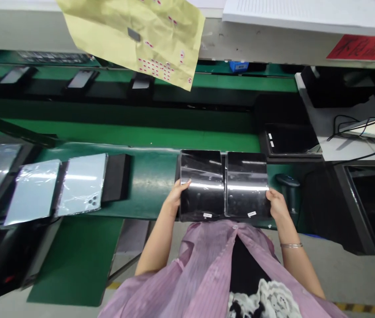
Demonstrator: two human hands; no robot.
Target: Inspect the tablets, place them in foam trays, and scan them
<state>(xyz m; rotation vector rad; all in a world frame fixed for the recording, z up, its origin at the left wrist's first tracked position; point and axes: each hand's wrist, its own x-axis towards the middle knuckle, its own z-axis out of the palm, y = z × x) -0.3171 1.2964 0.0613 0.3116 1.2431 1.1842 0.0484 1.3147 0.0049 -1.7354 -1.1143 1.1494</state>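
Note:
Two black-screened tablets lie side by side at the bench's front edge, glossy and each with a small white label near its lower edge. My left hand (pixel 176 194) is closed on the outer edge of the left tablet (pixel 201 198), its thumb over the top face. At the far edge of the right tablet (pixel 245 201), my right hand (pixel 277 204) grips with the thumb at the rim. Fingers of both hands are partly hidden underneath. A dark edge shows below the tablets; whether it is a tray I cannot tell.
Light-blue tablets in clear film (pixel 83 183) rest on black blocks to the left. A handheld scanner (pixel 288 187) stands right of my right hand. Another dark tablet (pixel 292 139) lies behind it. Beyond runs a green conveyor (pixel 174 132); a shelf with yellow paper (pixel 161 39) overhangs it.

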